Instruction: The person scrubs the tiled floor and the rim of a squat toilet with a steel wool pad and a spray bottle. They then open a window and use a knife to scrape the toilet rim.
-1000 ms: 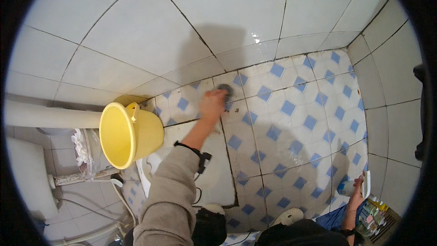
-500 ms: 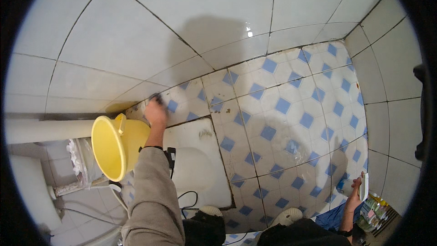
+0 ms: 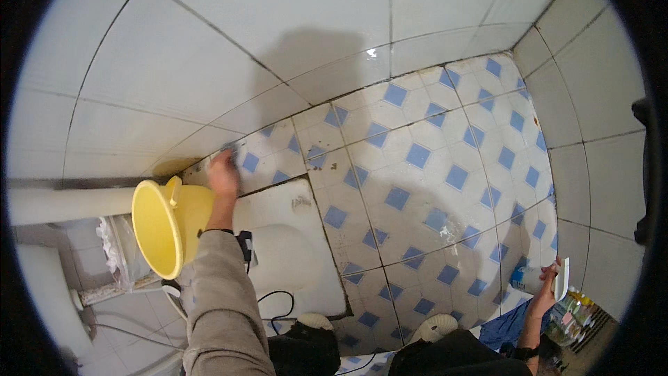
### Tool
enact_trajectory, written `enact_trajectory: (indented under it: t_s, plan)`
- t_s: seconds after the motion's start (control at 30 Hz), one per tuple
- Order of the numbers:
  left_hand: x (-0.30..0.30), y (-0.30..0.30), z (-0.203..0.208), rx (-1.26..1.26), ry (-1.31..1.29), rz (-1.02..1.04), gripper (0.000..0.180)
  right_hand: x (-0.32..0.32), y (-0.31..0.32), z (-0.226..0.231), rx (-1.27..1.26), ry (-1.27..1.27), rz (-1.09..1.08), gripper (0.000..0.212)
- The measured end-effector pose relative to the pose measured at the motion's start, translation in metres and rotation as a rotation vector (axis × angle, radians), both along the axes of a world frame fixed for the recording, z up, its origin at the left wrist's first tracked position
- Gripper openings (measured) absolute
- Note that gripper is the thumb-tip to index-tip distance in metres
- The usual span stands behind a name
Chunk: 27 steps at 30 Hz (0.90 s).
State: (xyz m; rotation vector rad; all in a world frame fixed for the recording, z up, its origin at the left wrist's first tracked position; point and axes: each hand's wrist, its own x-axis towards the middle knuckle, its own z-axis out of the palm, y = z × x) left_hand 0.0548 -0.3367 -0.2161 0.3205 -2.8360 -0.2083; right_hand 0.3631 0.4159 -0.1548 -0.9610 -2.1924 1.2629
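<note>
Fingers of the left hand are curled over a dark scrubber, which is held at the floor's edge, near the foot of the tiled wall. Most of the scrubber is hidden by the hand; the visible part is small, dark grey and blurred, so its texture cannot be told. Just left of the hand, a yellow bucket with a raised handle is seen, its inner wall plain yellow. Farther left, a clear bin is filled at the top with crumpled white paper. Below and right of the left hand, a white squat pan is set into the floor, marked by a grey smudge. Patterned floor tiles with blue diamonds are spread to the right, flecked with dark specks near the pan. Well apart, at lower right, a white-and-blue container is grasped by the right hand; its contents cannot be told. Beyond that hand, several bottles are grouped, and blue cloth is seen beside the forearm.
</note>
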Motion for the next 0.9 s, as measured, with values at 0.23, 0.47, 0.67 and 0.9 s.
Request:
enact_trajectory:
  t_s: [0.23,0.47,0.67,0.9]
  plan:
    - [-0.025,0.043,-0.007,-0.046,-0.11,0.056,0.026,0.001,-0.006,-0.001,0.053,-0.007,-0.003,0.042]
    - [-0.018,0.156,-0.013,0.292,0.035,-0.622,0.031,-0.016,-0.012,0.009,0.0,-0.056,0.062,0.037]
    - [0.002,0.038,-0.007,0.224,0.044,-0.175,0.025,-0.002,-0.014,0.012,0.039,0.013,-0.02,0.043]
    - [-0.004,0.137,-0.01,0.164,0.094,-0.465,0.027,0.005,-0.023,0.01,0.012,0.071,-0.109,0.038]
